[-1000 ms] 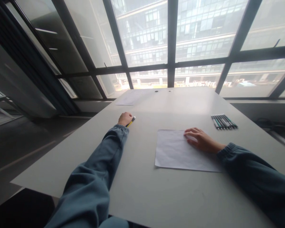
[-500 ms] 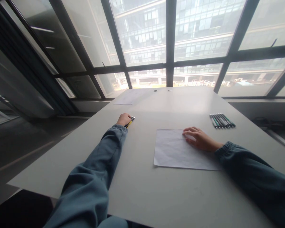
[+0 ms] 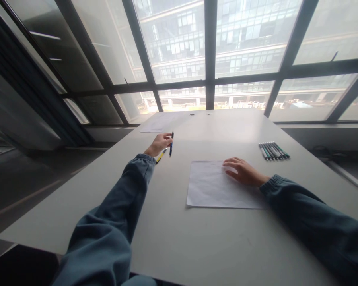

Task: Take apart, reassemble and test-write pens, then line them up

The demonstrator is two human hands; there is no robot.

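Pinched between the fingertips of my left hand (image 3: 160,143) is a dark pen with a bit of blue (image 3: 171,143), held nearly upright above the white table. Just below that hand lies a yellow and black pen (image 3: 161,156), partly hidden by the fingers. My right hand (image 3: 241,171) rests with its fingers spread on a white sheet of paper (image 3: 209,186) and holds nothing. To the right of the sheet, a row of several pens (image 3: 274,151) with dark, silver and green bodies lies side by side.
The white table (image 3: 197,238) reaches toward large windows. Another sheet of paper (image 3: 155,125) lies at its far left, and a small dark disc (image 3: 192,114) sits near the far edge. A dark curtain hangs at the left.
My left hand has come up slightly with the dark pen in its fingers, and the yellow pen shows more on the table. The whole view has shifted a little; my right hand stays on the paper.
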